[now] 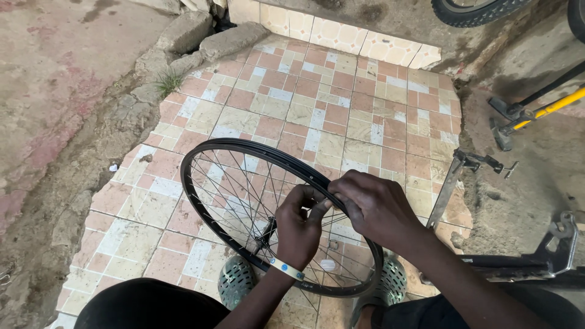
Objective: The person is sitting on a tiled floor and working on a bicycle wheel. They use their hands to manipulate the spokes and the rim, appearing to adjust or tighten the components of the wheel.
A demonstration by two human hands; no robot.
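A black bicycle wheel rim (210,148) with thin metal spokes stands tilted on the tiled floor between my feet. My left hand (297,228) reaches through from below and pinches the near right part of the rim, a pale band on its wrist. My right hand (373,204) closes over the same stretch of rim from the right, fingertips meeting those of the left. The hub (266,236) shows partly behind my left hand.
Green perforated sandals (237,281) flank the wheel's bottom. A bicycle frame and fork (452,183) lie to the right. A yellow-and-black floor pump (536,113) rests at far right, a tyre (472,13) at the top. Broken concrete edges the tiles on the left.
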